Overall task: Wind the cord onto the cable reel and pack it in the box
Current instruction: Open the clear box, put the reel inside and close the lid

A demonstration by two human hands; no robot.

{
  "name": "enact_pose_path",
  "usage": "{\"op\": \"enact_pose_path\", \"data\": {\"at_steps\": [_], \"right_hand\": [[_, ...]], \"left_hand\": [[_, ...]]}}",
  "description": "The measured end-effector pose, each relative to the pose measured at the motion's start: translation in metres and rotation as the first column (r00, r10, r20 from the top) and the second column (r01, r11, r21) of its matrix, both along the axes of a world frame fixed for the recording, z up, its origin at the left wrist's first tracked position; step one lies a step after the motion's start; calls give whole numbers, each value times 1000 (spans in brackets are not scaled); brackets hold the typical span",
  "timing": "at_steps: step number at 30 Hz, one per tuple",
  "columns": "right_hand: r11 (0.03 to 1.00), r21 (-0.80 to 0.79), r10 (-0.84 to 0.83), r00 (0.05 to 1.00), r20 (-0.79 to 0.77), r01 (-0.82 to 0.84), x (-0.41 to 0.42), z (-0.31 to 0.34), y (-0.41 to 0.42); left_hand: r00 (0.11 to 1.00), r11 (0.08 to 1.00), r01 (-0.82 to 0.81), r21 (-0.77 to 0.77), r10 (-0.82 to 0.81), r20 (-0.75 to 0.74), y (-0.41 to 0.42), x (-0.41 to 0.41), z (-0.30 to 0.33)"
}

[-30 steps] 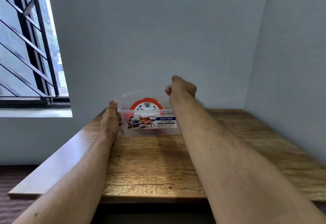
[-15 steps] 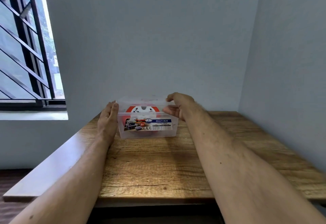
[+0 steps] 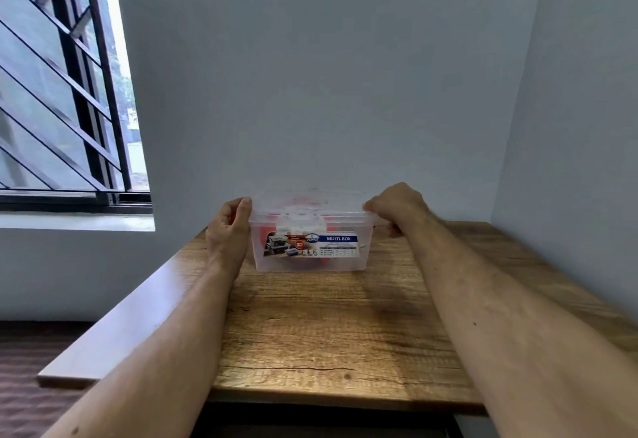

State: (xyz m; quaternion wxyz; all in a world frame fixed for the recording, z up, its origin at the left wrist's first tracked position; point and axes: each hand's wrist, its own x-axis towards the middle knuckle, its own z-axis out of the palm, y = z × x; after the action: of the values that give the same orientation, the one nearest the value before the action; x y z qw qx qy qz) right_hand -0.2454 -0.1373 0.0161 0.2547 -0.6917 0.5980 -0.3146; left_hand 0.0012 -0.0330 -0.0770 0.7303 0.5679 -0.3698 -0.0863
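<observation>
reel: orange-and-white cable reel [image 3: 303,227] sits inside clear plastic box [image 3: 310,258], frame centre, on wooden table [image 3: 328,327]
lid: translucent lid [image 3: 310,197] on top
left hand [image 3: 228,230]: pinches lid's left edge
right hand [image 3: 393,208]: pinches lid's right edge
progress: packed; lid likely needs snapping down

The clear lid [image 3: 312,200], held tilted up above the back of the plastic box [image 3: 310,261] a second ago, now lies flat across its rim; the orange cable reel [image 3: 305,204], plainly seen over the open top before, shows only dimly through lid and wall; the right hand [image 3: 393,208], earlier raised in a fist above the box's 1 o'clock corner, now sits at 3 o'clock of the box, fingers curled over the lid's right edge; the left hand [image 3: 228,230], earlier flat against the left wall, now curls its fingertips over the lid's left edge at 9 o'clock.
</observation>
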Motion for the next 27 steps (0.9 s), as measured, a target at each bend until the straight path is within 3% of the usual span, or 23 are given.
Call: {"op": "enact_pose_path", "data": {"at_steps": [4, 8, 13, 17, 19, 21, 24, 27], "right_hand": [[996, -16, 84, 996, -29, -84, 10, 3, -5], [998, -33, 57, 995, -77, -59, 11, 5, -9], [999, -25, 37, 998, 55, -36, 9, 1, -16], [998, -39, 47, 998, 43, -46, 13, 0, -19], [999, -19, 50, 998, 28, -50, 11, 3, -17], [999, -9, 52, 998, 37, -51, 9, 3, -20], [999, -29, 48, 997, 67, -46, 12, -1, -22], [997, -76, 34, 998, 46, -31, 17, -5, -23]], "left_hand": [[996, 996, -84, -16, 84, 8, 2, -2, 4], [998, 998, -50, -36, 52, 34, 4, -2, 5], [969, 996, 91, -22, -94, -229, -6, 9, 15], [859, 926, 320, 200, -194, -474, -6, 18, 41], [880, 825, 366, 430, -158, -448, -3, 26, 54], [950, 714, 274, 644, -98, -295, 0, 30, 65], [990, 667, 138, 732, -64, -128, -3, 31, 79], [956, 656, 264, 707, -82, -280, -5, 36, 83]]}}
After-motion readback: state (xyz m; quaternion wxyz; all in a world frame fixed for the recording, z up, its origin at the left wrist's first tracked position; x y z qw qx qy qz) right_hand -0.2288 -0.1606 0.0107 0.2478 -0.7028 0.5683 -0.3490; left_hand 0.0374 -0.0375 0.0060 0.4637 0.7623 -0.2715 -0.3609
